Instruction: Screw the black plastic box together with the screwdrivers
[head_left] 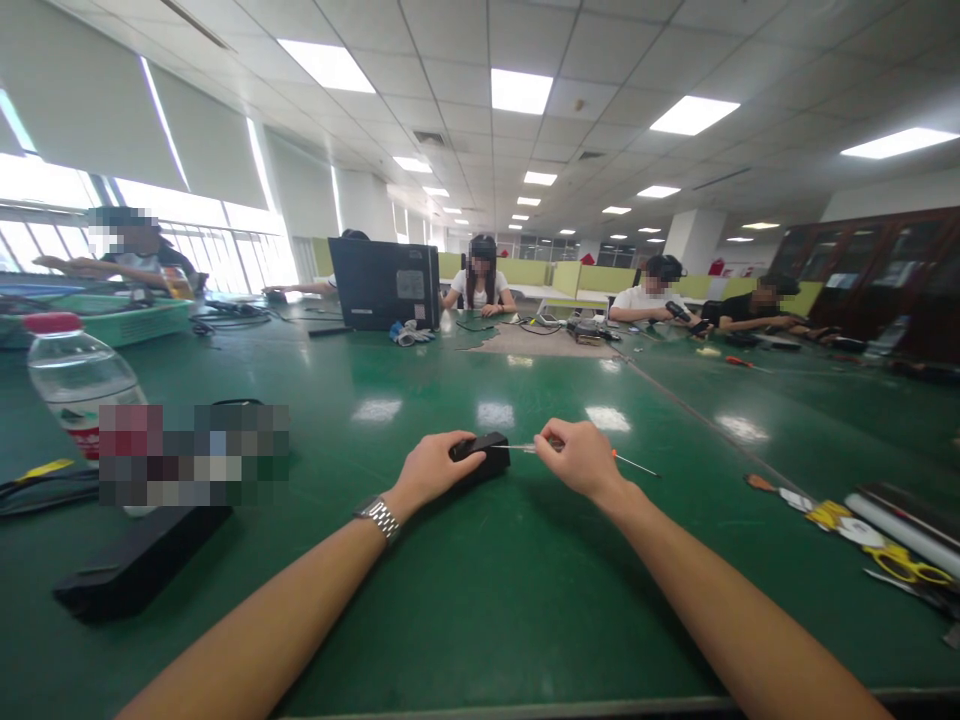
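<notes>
My left hand [436, 468], with a metal-band watch on its wrist, is closed around a small black oblong block [495, 456] low over the green table. What the block is, I cannot make out. In my closed right hand [583, 456] is a thin metal tool [520, 447], pinched between thumb and fingers and pointing left. Its tip meets or lies just over the block's top; whether they touch is unclear. Just past my right hand lies a screwdriver [637, 466] with some orange on it, its handle mostly hidden by the hand.
A water bottle [75, 370] and a long black case [139, 565] stand at left, near a green basket [142, 322]. Yellow-handled scissors [904, 568] lie at right. Farther back are a black computer case [386, 285], gloves [411, 333] and several people seated around the table.
</notes>
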